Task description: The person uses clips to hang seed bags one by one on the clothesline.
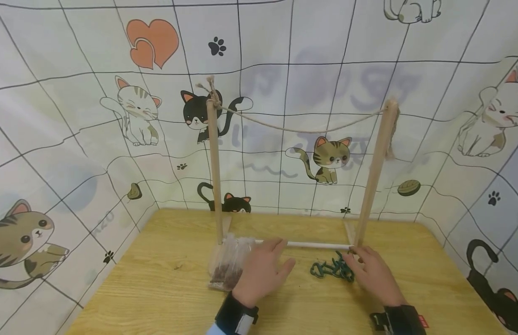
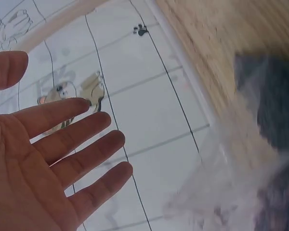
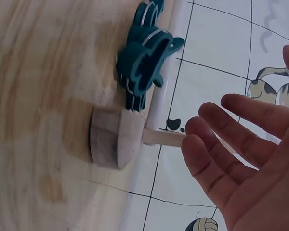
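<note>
My left hand (image 1: 263,270) is held beside several clear plastic bags (image 1: 227,267) with dark contents. Its fingers are spread and straight, and the palm holds nothing in the left wrist view. A bag (image 2: 221,192) lies off to the right there, blurred. Over on the right, my right hand (image 1: 373,274) is beside a small pile of dark green clips (image 1: 326,269). The right wrist view shows its fingers (image 3: 245,139) loosely bent and holding nothing, with the teal clips (image 3: 144,57) apart from them.
Behind the hands stands a wooden frame with a left post (image 1: 214,172), a right post (image 1: 376,172) and a white bottom rod (image 1: 313,244). A sagging rope (image 1: 300,131) joins the post tops. The wooden table (image 1: 158,288) meets a cat-print cloth (image 1: 275,177) at the back and sides.
</note>
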